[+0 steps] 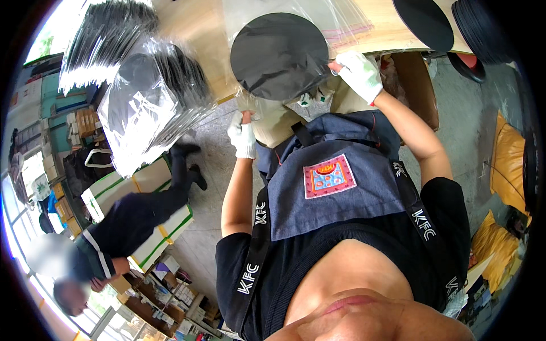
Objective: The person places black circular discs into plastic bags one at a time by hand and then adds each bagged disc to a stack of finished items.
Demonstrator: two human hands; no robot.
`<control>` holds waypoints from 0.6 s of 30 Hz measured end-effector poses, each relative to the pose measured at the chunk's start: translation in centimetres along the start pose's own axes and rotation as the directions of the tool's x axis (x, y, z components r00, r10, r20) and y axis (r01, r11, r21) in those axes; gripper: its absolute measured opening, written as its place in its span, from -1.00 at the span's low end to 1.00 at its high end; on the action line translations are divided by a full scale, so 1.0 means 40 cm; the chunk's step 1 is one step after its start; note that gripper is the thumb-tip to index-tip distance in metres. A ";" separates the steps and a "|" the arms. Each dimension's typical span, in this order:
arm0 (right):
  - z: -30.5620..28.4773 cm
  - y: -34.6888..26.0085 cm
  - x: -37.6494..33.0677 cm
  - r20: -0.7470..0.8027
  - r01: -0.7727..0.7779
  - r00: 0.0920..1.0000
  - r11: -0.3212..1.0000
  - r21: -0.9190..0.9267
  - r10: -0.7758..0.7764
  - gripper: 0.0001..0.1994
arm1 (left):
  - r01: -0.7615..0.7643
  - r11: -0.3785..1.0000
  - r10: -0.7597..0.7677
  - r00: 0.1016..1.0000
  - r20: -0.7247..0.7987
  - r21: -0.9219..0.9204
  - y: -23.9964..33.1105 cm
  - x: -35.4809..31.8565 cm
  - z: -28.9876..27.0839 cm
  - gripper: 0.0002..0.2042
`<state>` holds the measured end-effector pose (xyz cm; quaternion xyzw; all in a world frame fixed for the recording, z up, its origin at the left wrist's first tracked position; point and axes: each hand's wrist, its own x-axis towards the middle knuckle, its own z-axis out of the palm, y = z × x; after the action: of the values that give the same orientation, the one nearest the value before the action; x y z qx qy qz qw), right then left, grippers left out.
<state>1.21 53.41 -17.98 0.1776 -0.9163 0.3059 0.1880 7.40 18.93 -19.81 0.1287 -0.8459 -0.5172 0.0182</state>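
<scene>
A flat black round disc (278, 54) lies inside a clear plastic bag (347, 25) at the front edge of the table. My right hand (359, 77), in a white glove with bare fingertips, pinches the bag's near edge just right of the disc. Below the disc on the left, my left hand (243, 135) wears a similar glove. Its thumb and fingers are closed on the bag's near corner. The bag's wrinkled film stretches between both hands, over the disc's lower part.
Bagged black discs (145, 102) are heaped at the table's left. A loose black disc (424, 23) and a stack of discs (482, 31) sit at the right. An open cardboard box (418, 85) stands below the table. Another person (136, 219) is at the left, near shelves.
</scene>
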 end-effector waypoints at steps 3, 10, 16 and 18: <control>0.030 -0.004 -0.005 0.048 -0.280 0.960 0.957 0.070 0.277 -0.81 | -0.006 0.959 -0.020 0.996 -0.089 -0.284 -0.036 0.019 0.050 -0.82; -0.003 -0.043 0.016 -0.185 -0.254 0.958 0.947 -0.198 0.219 -0.70 | 0.149 0.898 -0.181 0.983 -0.040 -0.413 -0.162 0.038 0.074 -0.84; 0.050 -0.156 -0.001 0.145 0.347 0.931 0.935 -0.072 -0.335 -0.60 | 0.433 0.639 -0.356 0.899 0.255 -0.636 0.034 0.004 0.066 -0.79; 0.025 -0.118 0.005 0.137 0.126 0.985 0.983 -0.133 -0.108 -0.58 | 0.253 0.734 -0.193 0.968 0.163 -0.630 0.010 0.005 0.041 -0.81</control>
<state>2.89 49.22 -16.32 0.2368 -0.9338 0.2164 0.1582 6.85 20.48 -20.25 0.1924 -0.5943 -0.7800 -0.0374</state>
